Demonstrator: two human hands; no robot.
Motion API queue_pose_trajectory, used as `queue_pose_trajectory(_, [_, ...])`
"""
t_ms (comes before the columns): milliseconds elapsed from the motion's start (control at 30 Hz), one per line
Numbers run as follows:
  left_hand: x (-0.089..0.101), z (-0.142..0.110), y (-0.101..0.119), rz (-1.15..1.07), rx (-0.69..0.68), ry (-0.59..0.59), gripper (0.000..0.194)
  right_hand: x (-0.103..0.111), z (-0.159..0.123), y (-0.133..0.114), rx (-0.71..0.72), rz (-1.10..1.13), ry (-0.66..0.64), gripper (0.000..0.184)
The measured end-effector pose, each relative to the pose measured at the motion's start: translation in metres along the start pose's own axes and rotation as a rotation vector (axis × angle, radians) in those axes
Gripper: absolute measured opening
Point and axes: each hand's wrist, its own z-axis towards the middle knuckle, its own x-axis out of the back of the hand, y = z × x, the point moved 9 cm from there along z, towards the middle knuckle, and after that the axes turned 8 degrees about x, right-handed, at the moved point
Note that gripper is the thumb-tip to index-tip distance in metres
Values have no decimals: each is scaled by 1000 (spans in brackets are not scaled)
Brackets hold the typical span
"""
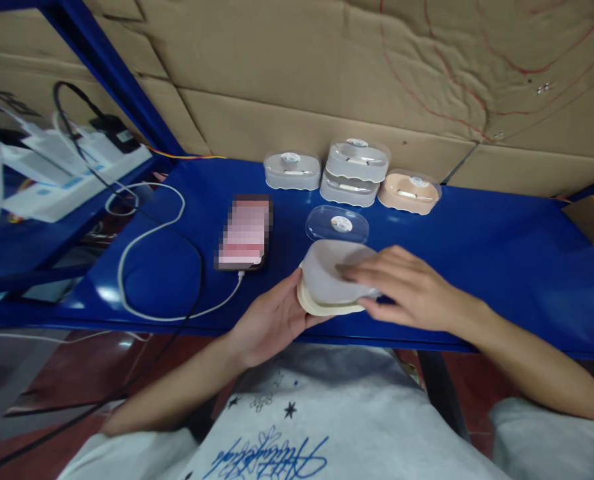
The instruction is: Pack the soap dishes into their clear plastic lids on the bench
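Note:
An oval plastic box (327, 270), translucent white with a cream base showing along its lower edge, is held over the front of the blue table. My left hand (274, 320) supports it from the left and below, thumb along its side. Across its right part lies my right hand (409, 287), with the thumb near the lower edge and the fingers over the top; the fingertips are a little blurred. Just behind the box, a clear oval lid (317, 225) with a round sticker rests on the table, apart from both hands.
Farther back stand a whitish lidded box (291, 175), two stacked boxes (357, 163) and a peach box (407, 195). A phone (244, 233) on a white cable (121, 267) lies to the left. A power strip (77, 187) holds several plugs. Cardboard (277, 60) lines the back.

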Motion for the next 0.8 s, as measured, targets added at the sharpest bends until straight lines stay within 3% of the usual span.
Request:
queue_pose_trajectory(133, [-1, -1, 3, 5, -25, -1, 54, -20, 5, -20, 121, -26, 7, 37])
queue_pose_trajectory(333, [-1, -4, 8, 34, -120, 30, 32, -19, 3, -17, 81, -55, 21, 36])
queue_pose_trajectory(633, [6, -6, 12, 32, -146, 97, 46, -39, -4, -11, 60, -61, -80, 46])
queue_pose_trajectory(800, [7, -8, 10, 170, -169, 105, 55, -37, -7, -1, -54, 8, -60, 72])
